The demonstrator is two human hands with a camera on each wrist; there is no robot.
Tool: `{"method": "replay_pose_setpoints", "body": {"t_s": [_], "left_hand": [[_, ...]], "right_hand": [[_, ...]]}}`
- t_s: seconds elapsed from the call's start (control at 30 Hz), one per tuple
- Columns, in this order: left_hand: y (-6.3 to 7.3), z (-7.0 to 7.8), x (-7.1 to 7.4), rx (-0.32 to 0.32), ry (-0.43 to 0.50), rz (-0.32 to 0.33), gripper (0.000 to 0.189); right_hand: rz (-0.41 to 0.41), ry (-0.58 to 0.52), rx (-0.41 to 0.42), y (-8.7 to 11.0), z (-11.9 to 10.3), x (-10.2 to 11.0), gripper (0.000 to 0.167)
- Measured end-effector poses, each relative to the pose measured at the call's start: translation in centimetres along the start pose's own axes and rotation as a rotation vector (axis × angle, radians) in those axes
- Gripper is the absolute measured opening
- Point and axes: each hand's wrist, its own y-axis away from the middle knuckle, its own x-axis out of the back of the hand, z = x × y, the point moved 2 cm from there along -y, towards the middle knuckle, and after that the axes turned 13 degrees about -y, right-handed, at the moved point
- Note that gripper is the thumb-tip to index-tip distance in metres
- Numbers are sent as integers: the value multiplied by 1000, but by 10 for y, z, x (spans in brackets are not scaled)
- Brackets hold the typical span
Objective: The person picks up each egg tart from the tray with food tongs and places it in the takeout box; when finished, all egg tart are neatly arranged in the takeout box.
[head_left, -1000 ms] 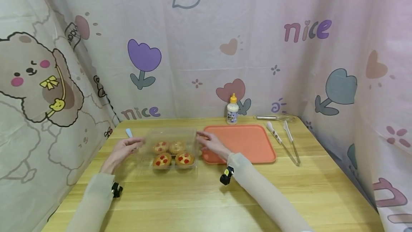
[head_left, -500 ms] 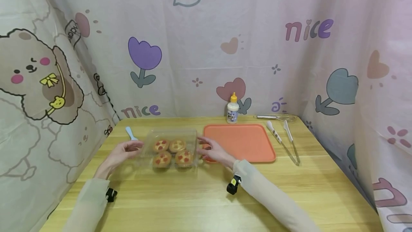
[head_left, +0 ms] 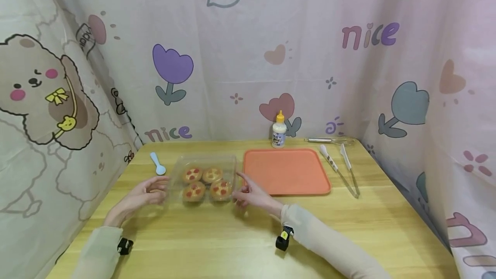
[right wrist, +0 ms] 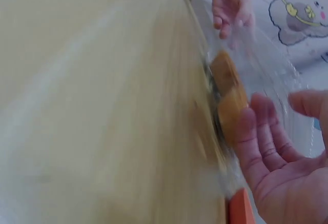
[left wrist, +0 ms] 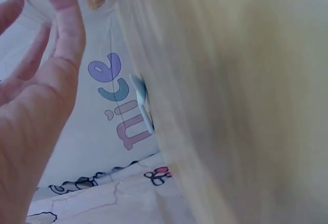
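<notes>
A clear plastic box holds several small tarts with red toppings; its clear lid lies over them. My left hand is at the box's left side, fingers loosely bent, fingertips right by the plastic. In the left wrist view, that hand has its thumb and fingers spread near the clear edge. My right hand is at the right side, index finger extended along the lid's edge and the other fingers bent lower down. The right wrist view shows the right hand's fingers against the clear side, next to the tarts.
A light blue spoon lies behind my left hand. To the right are an orange tray, tongs and a whisk. A yellow-capped bottle stands behind the tray. Printed curtains surround the wooden table.
The clear lid has come down over the tarts. Both hands have moved lower and nearer along the box's sides, and the blue spoon now shows in full.
</notes>
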Motion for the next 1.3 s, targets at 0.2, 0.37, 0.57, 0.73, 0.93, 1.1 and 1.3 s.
{"method": "replay_pose_setpoints", "body": {"t_s": [0.2,0.37,0.57,0.73,0.93,1.1,1.3], "left_hand": [[1,-3,1,3,173,-98,46],[2,-2,1,25,209,-133,42],[1,3,1,18,237,-151,38],[0,5,0,24,245,-140,41],[0,3,0,33,288,-131,35],[0,2,0,20,323,-138,32],[-1,3,-1,20,313,-149,33]], "right_hand": [[-15,-100,-3,1,-1,-5,79],[-20,-148,-5,-1,0,-5,80],[15,-203,-4,-2,-1,-8,81],[67,-209,-15,-2,-3,-10,81],[137,-224,-19,-4,-7,-11,77],[177,-248,-11,-6,-7,-11,72],[179,-239,-14,-7,-6,-9,72]]}}
